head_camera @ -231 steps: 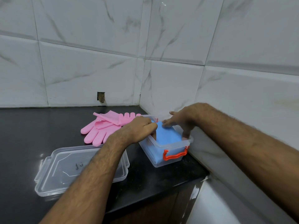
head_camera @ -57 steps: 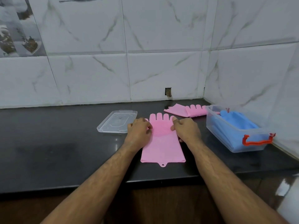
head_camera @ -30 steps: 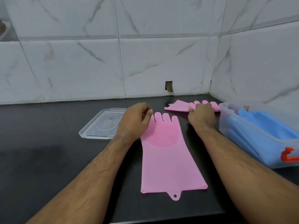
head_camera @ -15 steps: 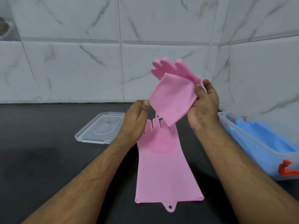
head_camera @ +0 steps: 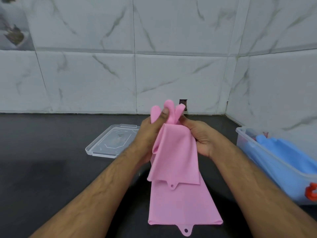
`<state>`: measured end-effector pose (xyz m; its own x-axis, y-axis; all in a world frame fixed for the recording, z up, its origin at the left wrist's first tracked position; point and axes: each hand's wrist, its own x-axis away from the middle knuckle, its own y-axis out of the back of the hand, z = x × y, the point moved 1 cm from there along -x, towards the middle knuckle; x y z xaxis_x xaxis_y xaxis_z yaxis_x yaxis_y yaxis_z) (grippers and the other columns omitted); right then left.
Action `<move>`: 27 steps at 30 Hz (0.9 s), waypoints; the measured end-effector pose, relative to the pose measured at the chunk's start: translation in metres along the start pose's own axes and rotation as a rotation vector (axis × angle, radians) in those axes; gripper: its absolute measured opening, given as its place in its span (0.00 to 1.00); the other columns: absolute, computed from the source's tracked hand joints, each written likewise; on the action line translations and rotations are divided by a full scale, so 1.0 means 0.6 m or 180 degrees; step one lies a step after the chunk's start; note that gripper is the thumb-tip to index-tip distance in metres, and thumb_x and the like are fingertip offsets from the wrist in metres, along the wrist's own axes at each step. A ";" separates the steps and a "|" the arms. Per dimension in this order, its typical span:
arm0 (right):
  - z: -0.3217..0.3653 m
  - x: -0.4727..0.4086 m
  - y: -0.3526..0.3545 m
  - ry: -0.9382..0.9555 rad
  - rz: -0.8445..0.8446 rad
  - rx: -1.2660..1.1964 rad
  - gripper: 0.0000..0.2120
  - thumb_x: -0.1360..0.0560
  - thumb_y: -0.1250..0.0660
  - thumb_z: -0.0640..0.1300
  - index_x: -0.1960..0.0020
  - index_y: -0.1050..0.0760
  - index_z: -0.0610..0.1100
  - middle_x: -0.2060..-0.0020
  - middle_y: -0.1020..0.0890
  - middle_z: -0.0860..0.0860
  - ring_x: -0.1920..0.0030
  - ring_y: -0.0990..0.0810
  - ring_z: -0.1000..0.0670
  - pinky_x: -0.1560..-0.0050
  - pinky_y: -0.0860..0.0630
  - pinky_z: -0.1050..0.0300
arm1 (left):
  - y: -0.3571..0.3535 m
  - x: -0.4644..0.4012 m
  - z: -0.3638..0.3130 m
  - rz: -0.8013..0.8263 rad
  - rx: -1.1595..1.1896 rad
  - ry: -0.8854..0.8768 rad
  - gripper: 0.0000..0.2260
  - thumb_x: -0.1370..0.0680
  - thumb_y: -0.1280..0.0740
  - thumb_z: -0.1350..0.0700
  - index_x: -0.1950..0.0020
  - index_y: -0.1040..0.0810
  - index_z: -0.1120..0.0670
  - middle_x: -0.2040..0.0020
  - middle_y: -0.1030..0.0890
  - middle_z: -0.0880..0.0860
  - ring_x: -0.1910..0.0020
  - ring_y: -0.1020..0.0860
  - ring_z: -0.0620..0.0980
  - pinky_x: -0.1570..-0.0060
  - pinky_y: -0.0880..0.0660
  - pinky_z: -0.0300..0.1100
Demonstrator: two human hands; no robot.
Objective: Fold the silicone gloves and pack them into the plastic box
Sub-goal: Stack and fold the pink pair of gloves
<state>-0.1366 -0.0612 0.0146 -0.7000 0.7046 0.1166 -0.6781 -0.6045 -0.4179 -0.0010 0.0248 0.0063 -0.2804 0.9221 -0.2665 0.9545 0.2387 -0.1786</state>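
Both hands hold a pink silicone glove point(head_camera: 176, 155) up above the black counter, its fingers pointing up and its cuff hanging down. My left hand point(head_camera: 149, 134) pinches it near the fingers from the left. My right hand point(head_camera: 199, 134) grips it from the right. A second pink glove point(head_camera: 181, 208) lies flat on the counter below, cuff toward me, its finger end hidden behind the held glove. The clear plastic box point(head_camera: 267, 157) stands at the right with blue gloves point(head_camera: 289, 152) inside.
The box's clear lid point(head_camera: 111, 141) lies on the black counter point(head_camera: 51, 160) left of my hands. An orange latch point(head_camera: 311, 192) is on the box's near end. White marble tiles form the wall behind and at the right, with a small hole point(head_camera: 183, 102).
The held glove has come down from chest height to just over the flat glove, and it now hangs with its cuff straight down. Both hands moved lower and closer together.
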 end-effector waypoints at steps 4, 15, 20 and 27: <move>0.005 0.014 0.002 -0.0386 0.0419 0.0173 0.31 0.26 0.25 0.54 0.30 0.25 0.36 0.34 0.21 0.36 0.32 0.23 0.36 0.28 0.31 0.38 | 0.016 -0.005 -0.003 -0.0223 0.0588 0.0700 0.24 0.18 0.33 0.43 0.31 0.22 0.60 0.40 0.17 0.65 0.40 0.18 0.64 0.33 0.25 0.60; 0.014 0.077 -0.001 -0.0476 0.1226 0.0702 0.33 0.30 0.23 0.47 0.27 0.28 0.44 0.25 0.33 0.34 0.36 0.36 0.36 0.46 0.53 0.53 | 0.036 -0.002 -0.023 0.0413 0.0781 0.1887 0.20 0.19 0.43 0.68 0.67 0.18 0.60 0.69 0.25 0.52 0.71 0.25 0.45 0.72 0.30 0.35; 0.013 0.075 -0.008 0.0070 0.1461 -0.0140 0.27 0.21 0.33 0.48 0.23 0.33 0.47 0.28 0.27 0.40 0.30 0.27 0.40 0.28 0.32 0.41 | 0.039 0.006 -0.036 0.0598 0.0489 0.1493 0.17 0.16 0.38 0.62 0.59 0.14 0.60 0.65 0.17 0.54 0.72 0.18 0.47 0.72 0.22 0.36; -0.001 0.034 0.030 -0.0492 -0.0354 0.1695 0.13 0.23 0.34 0.43 0.40 0.21 0.41 0.56 0.13 0.45 0.62 0.14 0.48 0.60 0.18 0.56 | 0.063 -0.010 -0.018 -0.0103 -0.0188 0.1247 0.28 0.22 0.37 0.33 0.48 0.24 0.59 0.52 0.23 0.58 0.55 0.25 0.57 0.51 0.28 0.47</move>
<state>-0.1628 -0.0576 0.0088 -0.6153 0.7365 0.2812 -0.7411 -0.6619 0.1120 0.0379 0.0314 0.0115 -0.2614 0.9575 0.1219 0.9532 0.2760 -0.1232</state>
